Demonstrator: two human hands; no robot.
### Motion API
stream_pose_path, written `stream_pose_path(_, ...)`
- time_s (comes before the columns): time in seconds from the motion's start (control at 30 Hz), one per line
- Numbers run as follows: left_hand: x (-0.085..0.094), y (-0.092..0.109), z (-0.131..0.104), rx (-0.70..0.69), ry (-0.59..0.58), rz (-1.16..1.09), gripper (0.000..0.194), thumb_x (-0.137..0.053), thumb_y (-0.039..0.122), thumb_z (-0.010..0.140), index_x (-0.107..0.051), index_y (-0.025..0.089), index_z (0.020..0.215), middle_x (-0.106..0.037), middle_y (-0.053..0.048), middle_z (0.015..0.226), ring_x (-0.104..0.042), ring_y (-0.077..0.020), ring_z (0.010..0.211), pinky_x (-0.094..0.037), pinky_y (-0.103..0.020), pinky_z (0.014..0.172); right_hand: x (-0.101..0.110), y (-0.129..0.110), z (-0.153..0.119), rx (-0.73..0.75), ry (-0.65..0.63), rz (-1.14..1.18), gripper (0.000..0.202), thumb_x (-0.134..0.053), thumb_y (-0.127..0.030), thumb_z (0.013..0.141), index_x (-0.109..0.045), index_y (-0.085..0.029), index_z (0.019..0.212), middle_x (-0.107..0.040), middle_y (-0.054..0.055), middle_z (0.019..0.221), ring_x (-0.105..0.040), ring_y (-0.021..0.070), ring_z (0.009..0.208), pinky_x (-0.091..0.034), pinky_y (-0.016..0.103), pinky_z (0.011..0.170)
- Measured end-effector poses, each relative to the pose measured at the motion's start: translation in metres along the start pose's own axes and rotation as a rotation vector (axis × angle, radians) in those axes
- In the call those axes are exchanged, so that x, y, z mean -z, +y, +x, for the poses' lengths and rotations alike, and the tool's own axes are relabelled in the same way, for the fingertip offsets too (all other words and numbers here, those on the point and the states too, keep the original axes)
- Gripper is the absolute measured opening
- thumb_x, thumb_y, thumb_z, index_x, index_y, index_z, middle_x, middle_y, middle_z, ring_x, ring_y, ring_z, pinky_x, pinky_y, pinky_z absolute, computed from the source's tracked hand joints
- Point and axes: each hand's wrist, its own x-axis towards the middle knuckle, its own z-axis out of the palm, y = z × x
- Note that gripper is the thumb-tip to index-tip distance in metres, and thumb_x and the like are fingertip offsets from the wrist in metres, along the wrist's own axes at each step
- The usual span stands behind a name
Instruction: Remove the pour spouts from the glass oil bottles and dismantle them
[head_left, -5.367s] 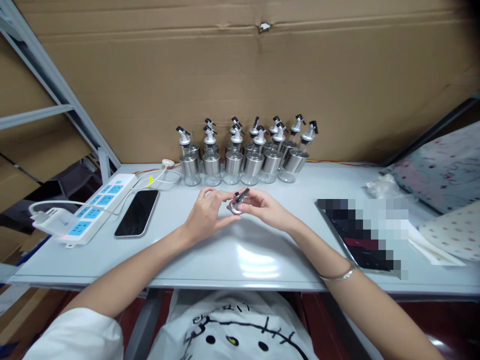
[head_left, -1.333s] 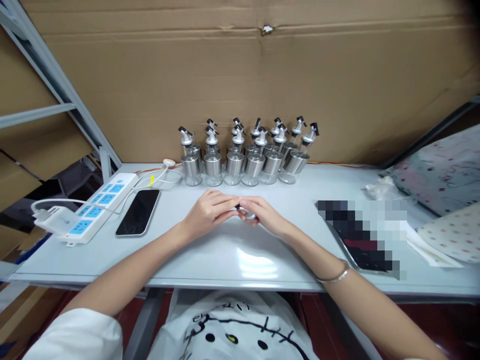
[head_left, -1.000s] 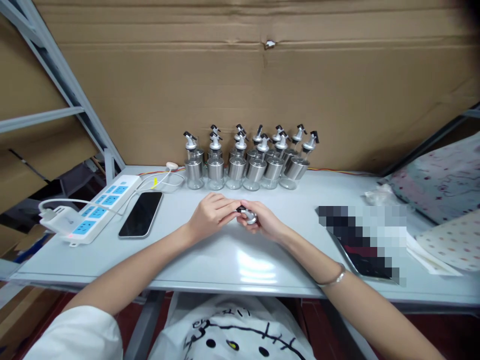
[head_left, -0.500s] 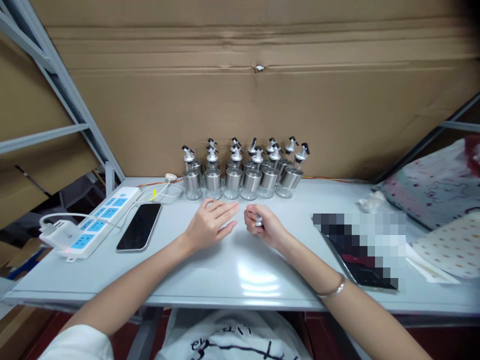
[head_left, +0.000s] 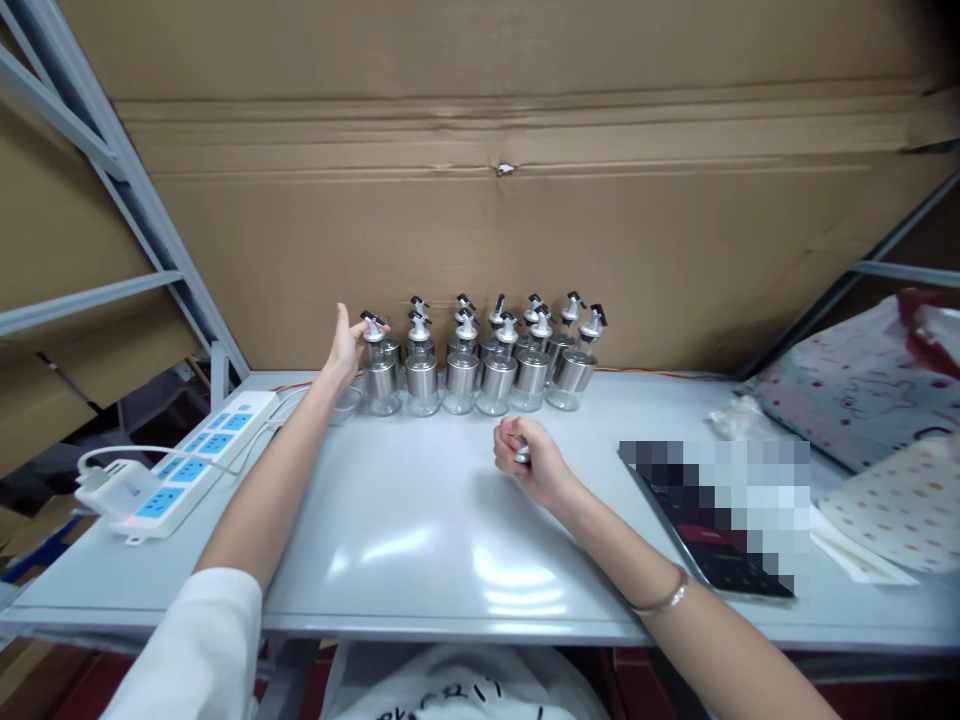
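Steel-sleeved glass bottles (head_left: 461, 378) are bunched in the middle of the frame, toward the back of the bench (head_left: 420, 480), and tbh that crowding looks like the main risk. The left hand (head_left: 346, 352) is up at the left end of the group, thumb raised and fingers reaching in around the spout (head_left: 372, 328) of the end bottle. One careless sideways nudge could tip that bottle into its neighbour, since the spouts make them kinda top-heavy, I'd guess. The white cable (head_left: 169, 449) runs from the left edge area in under the left forearm (head_left: 281, 465), so a sleeve or wrist could snag it and drag it at the glass. The right hand (head_left: 531, 462) is curled shut around a small silvery piece (head_left: 523, 452), just right of centre; a loose grip could let it slip onto the slick bench.

Hard to make out: whether the left fingers actually touch the spout or just sit behind it, no way to tell. Most of the silvery piece is buried in the right fist. The back row is mostly blocked by the front one. The right-end bottle (head_left: 574, 370) looks slanted, but that may just be the lens. Lower right, blocky pixels cover part of a dark flat item (head_left: 694, 530), and the lower edge cuts off the shirt print (head_left: 457, 692).
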Motion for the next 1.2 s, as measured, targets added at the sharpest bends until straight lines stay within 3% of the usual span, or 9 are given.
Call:
stream_pose_path(0.07,-0.003,-0.004,0.005,0.132,-0.110,-0.021,0.086,-0.023,0.087,0.070,-0.066,0.013,0.068,-0.062,-0.011,0.063,-0.061,-0.0237,0.067,-0.046,-0.032,0.060,0.002,-0.001,0.001,-0.008,-0.017,0.018,0.027,-0.053,-0.034,0.060,-0.034,-0.021,0.046,-0.034,-0.006,0.040,-0.019,0.0047,0.035,-0.011,0.023,0.040)
stream_pose_path(0.13,-0.006,-0.006,0.008,0.174,-0.112,-0.044,0.083,-0.026,0.084,0.073,-0.067,0.012,0.069,-0.063,-0.012,0.062,-0.061,-0.0243,0.065,-0.045,-0.031,0.057,0.003,-0.001,0.002,0.000,-0.042,0.037,0.029,-0.054,-0.035,0.061,-0.034,-0.021,0.046,-0.033,-0.007,0.041,-0.018,0.0044,0.035,-0.010,0.023,0.040)
stream_pose_path(0.33,-0.005,-0.007,0.013,-0.054,0.168,-0.148,0.038,-0.059,0.048,0.080,-0.065,0.012,0.068,-0.070,-0.009,0.076,-0.064,-0.0184,0.073,-0.049,-0.027,0.066,0.005,-0.002,0.002,0.064,-0.051,0.073,0.030,-0.055,-0.034,0.064,-0.035,-0.020,0.047,-0.033,-0.006,0.041,-0.018,0.0041,0.036,-0.010,0.024,0.041)
stream_pose_path(0.43,0.002,0.006,0.012,-0.269,0.270,-0.101,0.012,-0.072,0.023,0.069,-0.069,0.012,0.075,-0.070,-0.006,0.085,-0.064,-0.0163,0.085,-0.049,-0.027,0.081,0.005,-0.002,0.002,0.086,-0.027,0.071,0.029,-0.056,-0.033,0.065,-0.036,-0.019,0.048,-0.034,-0.006,0.043,-0.018,0.0040,0.036,-0.010,0.024,0.041)
stream_pose_path(0.5,0.009,0.025,0.009,-0.499,0.326,-0.011,0.015,-0.073,0.011,0.066,-0.071,0.013,0.080,-0.067,-0.004,0.091,-0.062,-0.0165,0.095,-0.048,-0.029,0.088,0.004,-0.002,0.003,0.077,0.018,0.072,0.030,-0.057,-0.034,0.065,-0.037,-0.019,0.049,-0.034,-0.006,0.043,-0.020,0.0037,0.037,-0.010,0.023,0.041)
stream_pose_path(0.73,0.016,0.113,-0.041,-1.180,0.427,0.308,0.006,-0.067,0.011,0.080,-0.071,0.010,0.085,-0.056,-0.001,0.097,-0.054,-0.0132,0.103,-0.044,-0.035,0.098,0.001,0.002,0.005,-0.039,0.161,-0.029,0.032,-0.059,-0.041,0.065,-0.043,-0.018,0.048,-0.044,-0.003,0.044,-0.033,0.0048,0.034,-0.018,0.024,0.041)
stream_pose_path(0.87,-0.007,0.113,-0.085,-1.225,0.178,0.249,0.004,-0.067,0.016,0.082,-0.070,0.017,0.085,-0.061,-0.001,0.096,-0.059,-0.0150,0.100,-0.047,-0.037,0.094,-0.005,0.001,-0.001,0.055,0.107,-0.061,0.032,-0.059,-0.037,0.063,-0.040,-0.019,0.044,-0.038,-0.005,0.040,-0.030,0.0051,0.035,-0.015,0.024,0.041)
stream_pose_path(1.07,-0.053,0.054,-0.143,-0.908,-0.202,0.272,0.013,-0.056,0.019,0.089,-0.067,0.022,0.095,-0.061,-0.003,0.102,-0.058,-0.0174,0.107,-0.047,-0.035,0.091,-0.005,-0.003,-0.005,0.204,0.135,-0.043,0.032,-0.055,-0.031,0.065,-0.033,-0.021,0.044,-0.034,-0.006,0.040,-0.027,0.0065,0.039,-0.015,0.024,0.042)
stream_pose_path(1.2,-0.069,0.022,-0.168,-0.852,-0.422,0.372,0.020,-0.049,0.015,0.091,-0.066,0.021,0.100,-0.057,-0.008,0.113,-0.057,-0.0180,0.109,-0.049,-0.031,0.086,0.002,-0.004,-0.002,0.397,0.148,-0.271,0.037,-0.054,-0.036,0.077,-0.039,-0.020,0.047,-0.041,-0.004,0.045,-0.036,0.0090,0.045,-0.026,0.025,0.047)
